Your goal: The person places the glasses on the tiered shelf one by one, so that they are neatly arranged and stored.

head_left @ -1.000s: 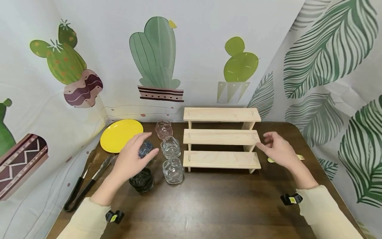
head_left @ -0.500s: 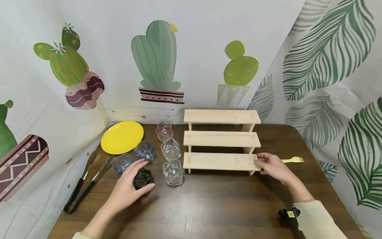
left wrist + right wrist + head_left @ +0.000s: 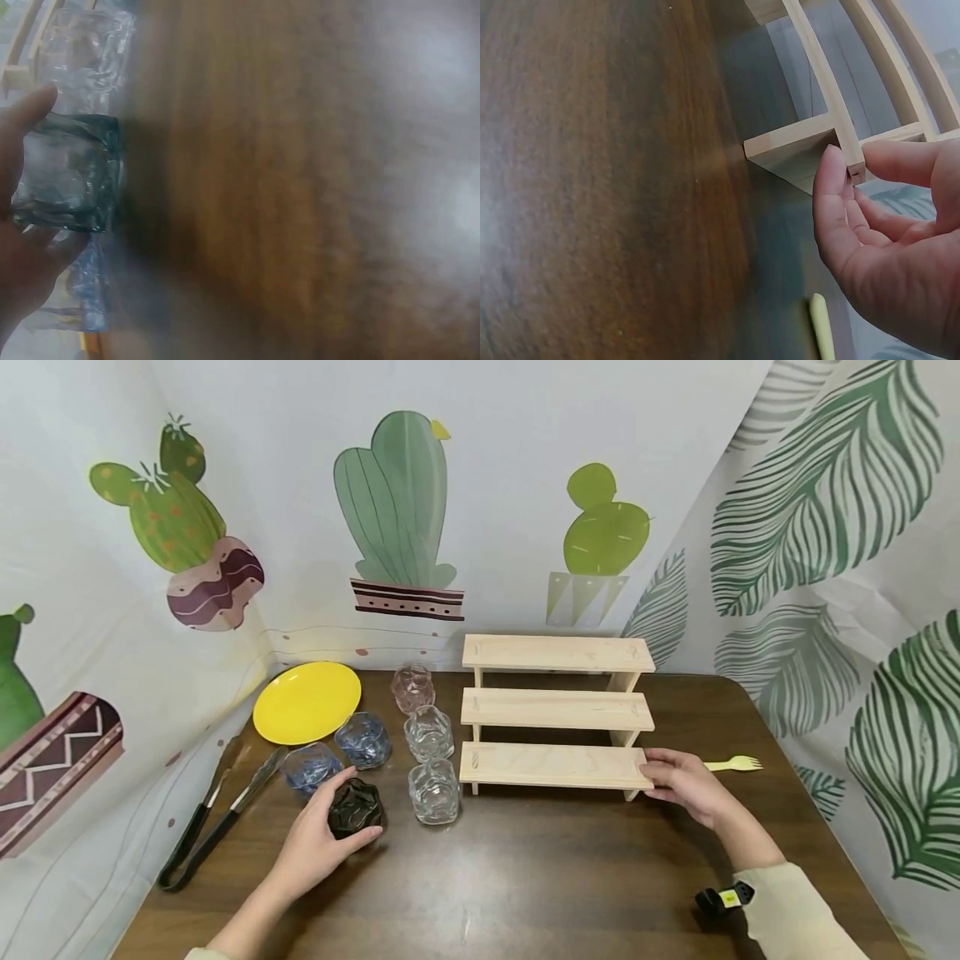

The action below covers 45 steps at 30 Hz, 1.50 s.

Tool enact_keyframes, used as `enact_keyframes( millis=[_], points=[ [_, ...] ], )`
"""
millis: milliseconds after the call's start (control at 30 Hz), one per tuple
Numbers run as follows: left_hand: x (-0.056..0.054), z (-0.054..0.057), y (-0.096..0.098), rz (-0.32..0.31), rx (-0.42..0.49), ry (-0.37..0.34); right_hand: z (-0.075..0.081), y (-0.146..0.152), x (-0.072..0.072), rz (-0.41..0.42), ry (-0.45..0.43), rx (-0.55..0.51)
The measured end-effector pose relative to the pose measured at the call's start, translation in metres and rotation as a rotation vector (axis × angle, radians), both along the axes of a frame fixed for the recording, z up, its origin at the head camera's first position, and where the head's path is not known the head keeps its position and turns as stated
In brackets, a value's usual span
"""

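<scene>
In the head view my left hand (image 3: 313, 843) holds a dark green glass (image 3: 357, 808), thumb on its near side and fingers around the far side. The left wrist view shows the same glass tinted green and see-through between thumb and fingers. My right hand (image 3: 692, 787) pinches the right end of the lowest board of a three-step wooden display rack (image 3: 555, 766). The right wrist view has the thumb on one face of that board (image 3: 821, 67) and fingers curled under the other.
Two blue glasses (image 3: 363, 742), two clear glasses (image 3: 435, 793) and a pink glass (image 3: 413, 690) stand between my left hand and the rack. A yellow plate (image 3: 307, 702) and black-handled tongs (image 3: 217, 827) lie left. A pale yellow fork (image 3: 738, 763) lies right of the rack.
My left hand has come down from over the blue glasses and closed around the dark glass. My right hand has moved from beside the middle board to pinch the lowest board's end.
</scene>
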State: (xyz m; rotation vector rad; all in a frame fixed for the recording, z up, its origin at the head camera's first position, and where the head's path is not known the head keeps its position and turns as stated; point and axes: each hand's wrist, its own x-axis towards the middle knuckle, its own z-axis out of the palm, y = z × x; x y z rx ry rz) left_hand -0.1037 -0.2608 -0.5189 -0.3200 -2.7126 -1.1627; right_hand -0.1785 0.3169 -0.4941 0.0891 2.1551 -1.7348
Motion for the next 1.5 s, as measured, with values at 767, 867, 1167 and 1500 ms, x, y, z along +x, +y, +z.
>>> enact_keyframes(
  millis=[767,867,1167,1500],
  points=[
    [0.011,-0.02,0.005,0.182,0.214,-0.041,0.0,0.006,0.0,-0.025,-0.065,-0.147],
    [0.009,-0.02,0.004,0.177,0.214,-0.011,-0.001,0.006,0.0,-0.026,-0.068,-0.152],
    [0.01,-0.009,0.007,0.177,0.167,0.032,-0.002,0.005,0.0,-0.021,-0.061,-0.157],
    [0.009,0.029,0.02,0.174,0.136,0.069,-0.004,0.006,0.0,-0.01,-0.05,-0.154]
  ],
)
